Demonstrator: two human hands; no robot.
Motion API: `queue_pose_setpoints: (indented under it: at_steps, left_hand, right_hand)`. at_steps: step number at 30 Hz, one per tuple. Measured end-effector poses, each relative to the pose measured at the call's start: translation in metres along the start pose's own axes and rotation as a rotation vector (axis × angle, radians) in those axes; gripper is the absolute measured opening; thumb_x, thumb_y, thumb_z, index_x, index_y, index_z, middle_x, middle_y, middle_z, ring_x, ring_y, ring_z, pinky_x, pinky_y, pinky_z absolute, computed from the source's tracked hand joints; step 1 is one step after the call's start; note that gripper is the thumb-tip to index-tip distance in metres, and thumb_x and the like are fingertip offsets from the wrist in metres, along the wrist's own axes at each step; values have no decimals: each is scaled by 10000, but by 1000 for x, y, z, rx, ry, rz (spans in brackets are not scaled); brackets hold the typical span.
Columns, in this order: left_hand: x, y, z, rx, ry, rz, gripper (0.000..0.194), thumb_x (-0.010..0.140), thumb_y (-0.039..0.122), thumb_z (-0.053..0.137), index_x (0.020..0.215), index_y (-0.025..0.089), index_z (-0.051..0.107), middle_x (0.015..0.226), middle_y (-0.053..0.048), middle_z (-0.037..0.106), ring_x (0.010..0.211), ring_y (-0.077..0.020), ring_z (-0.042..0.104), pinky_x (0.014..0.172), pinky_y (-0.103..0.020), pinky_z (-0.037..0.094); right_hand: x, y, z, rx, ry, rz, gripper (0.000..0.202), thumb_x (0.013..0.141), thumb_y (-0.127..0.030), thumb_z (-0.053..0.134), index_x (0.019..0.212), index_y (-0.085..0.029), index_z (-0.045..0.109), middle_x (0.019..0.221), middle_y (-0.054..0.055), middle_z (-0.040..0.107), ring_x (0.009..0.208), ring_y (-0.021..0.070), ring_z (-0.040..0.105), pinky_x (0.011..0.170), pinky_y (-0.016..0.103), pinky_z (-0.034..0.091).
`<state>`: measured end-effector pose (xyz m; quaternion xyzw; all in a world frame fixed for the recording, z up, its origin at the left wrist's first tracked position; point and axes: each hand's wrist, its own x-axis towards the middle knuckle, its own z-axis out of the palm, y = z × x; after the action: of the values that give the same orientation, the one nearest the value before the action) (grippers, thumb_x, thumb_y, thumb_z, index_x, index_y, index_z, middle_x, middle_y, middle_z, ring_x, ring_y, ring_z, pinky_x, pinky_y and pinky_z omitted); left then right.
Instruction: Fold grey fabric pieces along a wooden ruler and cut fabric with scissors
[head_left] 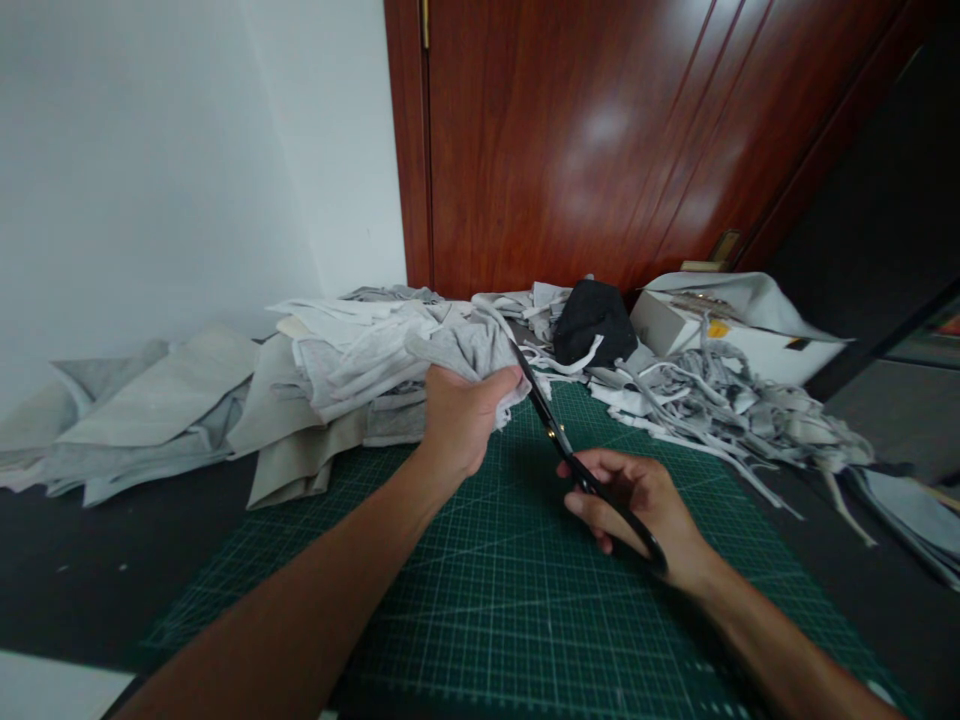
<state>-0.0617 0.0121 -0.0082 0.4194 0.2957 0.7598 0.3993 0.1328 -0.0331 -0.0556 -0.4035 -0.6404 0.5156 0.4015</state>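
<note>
Head view: a piece of grey cloth (480,345) is held up by the left hand (466,415), its thumb and fingers clamped on the lower edge, above the far part of a green cutting mat (525,590). Black scissors (546,412) are gripped at the handles by the right hand (637,495), the fingers closed around them, and the blades are pointed up and away, close beside the left thumb and the cloth. Whether the blades are parted cannot be told. The mat is laid on a dark tabletop (82,560). To the left, pale fabric pieces (172,400) are heaped; at the right, a tangle of fabric strips (720,390) is piled in front of a white box (772,345). A black bundle (592,325) is set between the cloth and the box, near the brown door (570,140).
</note>
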Motion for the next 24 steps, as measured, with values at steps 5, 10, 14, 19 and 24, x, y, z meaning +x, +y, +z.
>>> queue_pose_setpoints:
  at_steps: [5,10,14,19,24]
  left_hand:
    - [0,0,0,14,-30,36,208,658,165,829,843,150,736,894,-61,770,791,-218,724,755,-380,627]
    - [1,-3,-1,42,-33,35,177,673,180,837,813,148,735,847,-53,758,749,-207,717,737,-369,624]
    - [0,-4,-2,44,-12,18,180,663,182,845,797,149,731,827,-45,751,717,-202,709,693,-357,617]
    - [0,-2,1,-31,-25,7,280,630,156,844,878,165,716,897,-53,780,828,-241,755,810,-397,632]
    - [1,-2,3,-82,73,37,256,641,184,854,840,174,693,870,-44,773,942,-270,766,940,-447,621]
  right_hand:
    - [1,0,1,5,19,-7,444,694,-424,951,974,-151,739,590,-60,590,393,64,476,345,175,437]
    - [0,-4,2,9,20,12,451,685,-445,952,957,-155,738,563,-65,578,385,67,478,347,180,443]
    - [0,-6,3,25,14,21,461,676,-464,954,948,-162,737,545,-68,572,381,71,475,347,184,444]
    - [0,-4,4,47,13,30,448,683,-455,949,946,-159,740,528,-68,566,382,73,471,348,183,438]
    - [-1,-3,4,34,9,39,443,677,-435,952,944,-153,739,534,-66,576,380,70,471,351,182,440]
